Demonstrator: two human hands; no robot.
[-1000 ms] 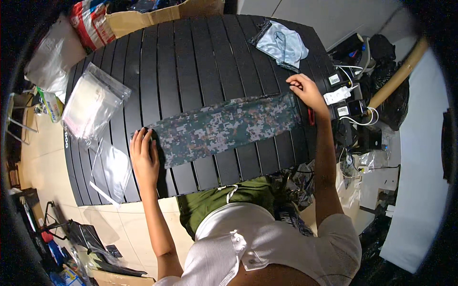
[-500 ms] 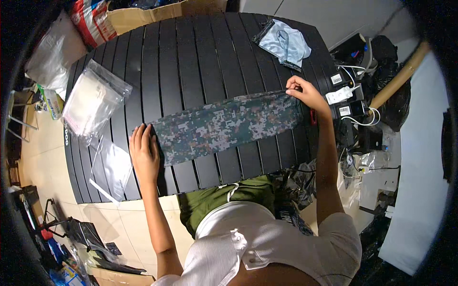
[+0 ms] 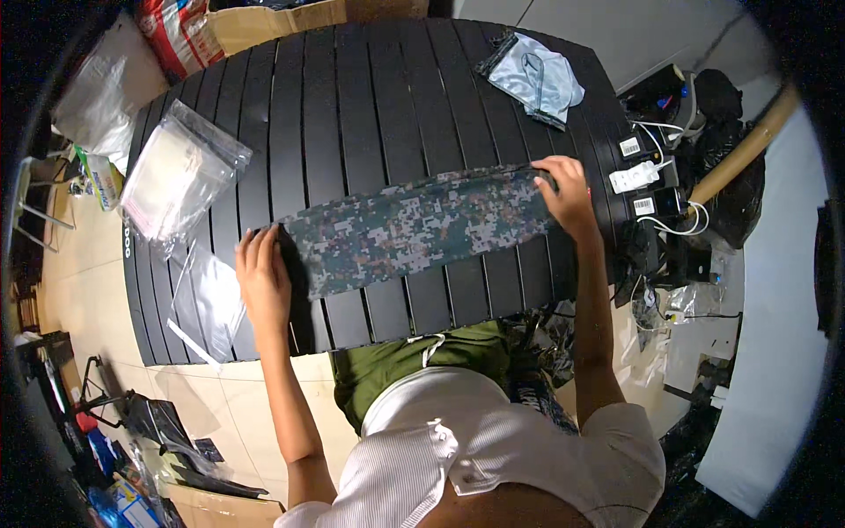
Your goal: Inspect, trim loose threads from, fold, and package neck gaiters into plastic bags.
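A long, flat strip of camouflage cloth [image 3: 414,231] in green, grey and brown lies across the black slatted table [image 3: 334,106]. Along its far side runs a narrow folded edge. My left hand [image 3: 266,277] rests at the strip's left end, fingers stretched out and fingertips near the corner. At the right end, my right hand [image 3: 569,198] touches the far corner, its thumb apart from the fingers. Part of that end is hidden under the hand.
Left of the cloth lie clear plastic bags [image 3: 176,180] holding something pale, and another clear bag [image 3: 207,308]. A light blue folded cloth [image 3: 535,79] sits at the far right. White power adapters and cables [image 3: 635,178] crowd the table's right edge.
My right hand has gone from pinching the cloth's far right corner to lying over it with thumb and fingers apart. The left hand stays at the left end.
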